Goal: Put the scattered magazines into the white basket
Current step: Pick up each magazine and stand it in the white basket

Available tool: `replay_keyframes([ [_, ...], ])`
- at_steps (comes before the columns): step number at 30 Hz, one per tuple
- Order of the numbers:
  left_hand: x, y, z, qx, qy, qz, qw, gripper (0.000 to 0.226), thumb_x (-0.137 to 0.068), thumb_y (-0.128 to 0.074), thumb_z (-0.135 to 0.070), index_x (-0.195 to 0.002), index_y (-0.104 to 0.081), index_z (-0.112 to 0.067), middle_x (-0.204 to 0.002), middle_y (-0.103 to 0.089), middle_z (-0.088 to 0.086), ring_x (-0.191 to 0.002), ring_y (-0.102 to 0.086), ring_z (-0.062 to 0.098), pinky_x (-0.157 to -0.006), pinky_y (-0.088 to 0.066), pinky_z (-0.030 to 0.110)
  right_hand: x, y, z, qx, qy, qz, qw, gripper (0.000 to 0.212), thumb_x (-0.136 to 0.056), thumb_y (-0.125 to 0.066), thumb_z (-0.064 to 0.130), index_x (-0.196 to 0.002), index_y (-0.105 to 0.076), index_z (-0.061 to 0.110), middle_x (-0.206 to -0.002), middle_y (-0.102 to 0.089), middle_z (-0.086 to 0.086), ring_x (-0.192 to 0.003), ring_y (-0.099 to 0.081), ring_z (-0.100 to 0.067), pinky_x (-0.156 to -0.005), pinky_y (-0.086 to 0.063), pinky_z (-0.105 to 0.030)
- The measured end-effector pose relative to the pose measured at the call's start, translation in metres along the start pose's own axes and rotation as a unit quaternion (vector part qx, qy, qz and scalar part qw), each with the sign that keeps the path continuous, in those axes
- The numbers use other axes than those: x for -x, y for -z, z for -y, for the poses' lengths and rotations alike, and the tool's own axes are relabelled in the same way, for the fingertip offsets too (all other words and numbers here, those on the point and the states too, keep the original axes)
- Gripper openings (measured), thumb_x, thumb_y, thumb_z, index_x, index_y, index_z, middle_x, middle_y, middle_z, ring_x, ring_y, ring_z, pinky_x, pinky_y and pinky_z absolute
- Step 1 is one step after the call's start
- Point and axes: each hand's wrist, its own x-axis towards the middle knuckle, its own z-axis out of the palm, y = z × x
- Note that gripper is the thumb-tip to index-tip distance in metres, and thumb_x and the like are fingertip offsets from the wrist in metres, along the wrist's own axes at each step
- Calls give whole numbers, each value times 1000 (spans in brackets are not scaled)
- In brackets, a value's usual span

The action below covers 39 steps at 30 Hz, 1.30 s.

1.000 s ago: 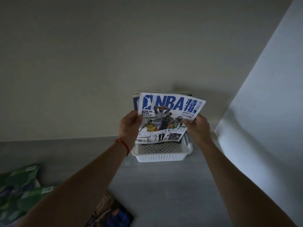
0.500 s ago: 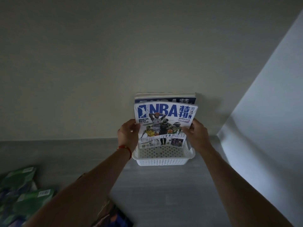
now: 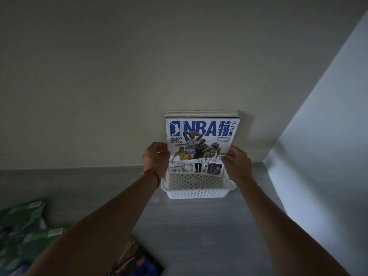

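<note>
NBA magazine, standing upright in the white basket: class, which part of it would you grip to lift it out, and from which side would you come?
Grip the NBA magazine by its two long side edges, about mid-height, coming in from left and right as the left hand and right hand do. It stands upright in the basket against other magazines, so its back is blocked and its bottom edge is hidden.

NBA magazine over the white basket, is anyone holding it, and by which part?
Yes. The left hand grips the NBA magazine at its left edge, the right hand at its right edge.

Both arms reach forward, left hand [image 3: 157, 159] and right hand [image 3: 237, 163] gripping.
</note>
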Motion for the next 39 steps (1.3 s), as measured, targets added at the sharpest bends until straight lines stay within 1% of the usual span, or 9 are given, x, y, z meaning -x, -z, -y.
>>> replay_keyframes([
  [4,15,29,11,-2,-3,57,998,40,-83,-55,5,-117,-65,-14,-110,-70,3,-101,-66,17,-92,-55,28,27,1,5,-14,-3,-16,1000,37,-88,-55,-1,-124,-59,6,-123,-67,-9,-108,-65,-22,-84,-45,-23],
  [8,47,89,40,-40,-83,42,995,39,-79,-54,11,-106,-68,-15,-104,-72,2,-97,-68,13,-77,-50,11,79,-8,17,-6,91,-79,993,29,-91,-58,-2,-117,-67,9,-115,-70,-7,-98,-67,-18,-85,-58,-32],
  [11,82,149,86,-122,-94,52,987,41,-74,-54,13,-99,-70,-16,-100,-72,3,-93,-68,14,-70,-45,2,141,-34,28,8,109,12,994,15,-91,-63,4,-99,-71,14,-99,-73,0,-85,-70,-12,-78,-59,-29],
  [14,116,208,142,-226,-108,102,963,41,-67,-57,15,-98,-73,-7,-103,-72,14,-96,-68,29,-85,-52,26,209,-80,34,83,81,162,980,9,-91,-64,18,-97,-70,17,-94,-75,0,-88,-71,-17,-75,-50,-21],
  [17,141,253,190,-294,-156,156,930,34,-64,-59,-1,-94,-76,-1,-102,-72,23,-97,-68,42,-86,-57,51,265,-132,33,232,45,257,937,44,-95,-58,35,-133,-54,13,-132,-59,-8,-124,-56,-27,-96,-45,-33],
  [24,149,294,238,-369,-227,234,870,46,-76,-81,-22,-121,-71,-20,-142,-56,14,-131,-51,39,-107,-46,52,332,-184,28,430,30,178,885,65,-94,-56,46,-148,-32,19,-140,-45,-4,-129,-44,-26,-99,-46,-39],
  [30,149,296,233,-385,-235,242,859,52,-78,-77,-25,-128,-65,-21,-149,-49,10,-137,-45,37,-113,-39,50,314,-172,37,254,-66,156,952,33,-78,-78,27,-104,-67,9,-104,-64,-17,-103,-62,-34,-77,-46,-34],
  [34,132,291,197,-367,-173,278,871,81,-86,-71,-34,-154,-29,-25,-164,-18,14,-147,-31,34,-116,-36,45,304,-141,63,128,13,133,983,14,-79,-80,22,-84,-69,15,-71,-67,0,-69,-63,-18,-62,-41,-29],
  [39,110,262,93,-325,-403,200,832,80,-85,-70,-39,-154,-31,-23,-157,-37,13,-145,-31,34,-120,-21,56,268,-84,126,57,147,181,971,22,-79,-82,18,-94,-74,31,-78,-70,26,-75,-63,8,-68,-46,-20],
])
